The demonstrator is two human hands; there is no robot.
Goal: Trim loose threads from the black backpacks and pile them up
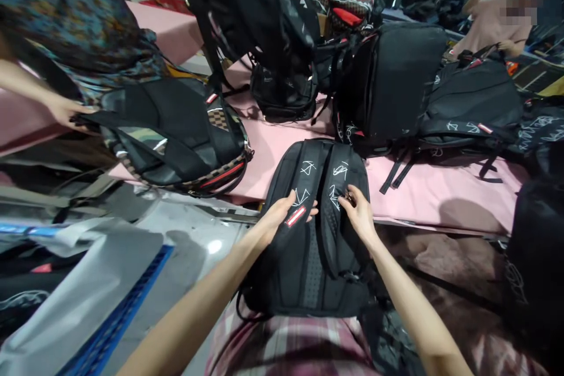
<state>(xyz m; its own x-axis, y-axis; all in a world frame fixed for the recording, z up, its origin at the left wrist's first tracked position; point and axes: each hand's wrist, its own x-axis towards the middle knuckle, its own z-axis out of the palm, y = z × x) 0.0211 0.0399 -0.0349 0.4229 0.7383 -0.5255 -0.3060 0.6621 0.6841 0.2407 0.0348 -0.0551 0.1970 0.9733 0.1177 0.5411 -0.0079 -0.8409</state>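
Note:
A black backpack (315,299) rests against my lap and the edge of the pink table, its back panel and two shoulder straps facing up. White line drawings mark both straps. My left hand (282,217) is closed around the left shoulder strap (304,179), thumb on top and fingertips showing at its inner edge, next to a red and white label (296,217). At the outer edge of the right shoulder strap (337,173), my right hand (359,214) is closed in a pinch. Something small and dark shows between its fingertips, too small to name.
A pink-topped table (440,200) runs across, bearing several black backpacks, among them an upright one (408,79). On the left, a person's hand (66,111) holds a backpack with checkered trim (176,129). Another person (497,23) stands at back right. Grey sheeting (101,270) lies lower left.

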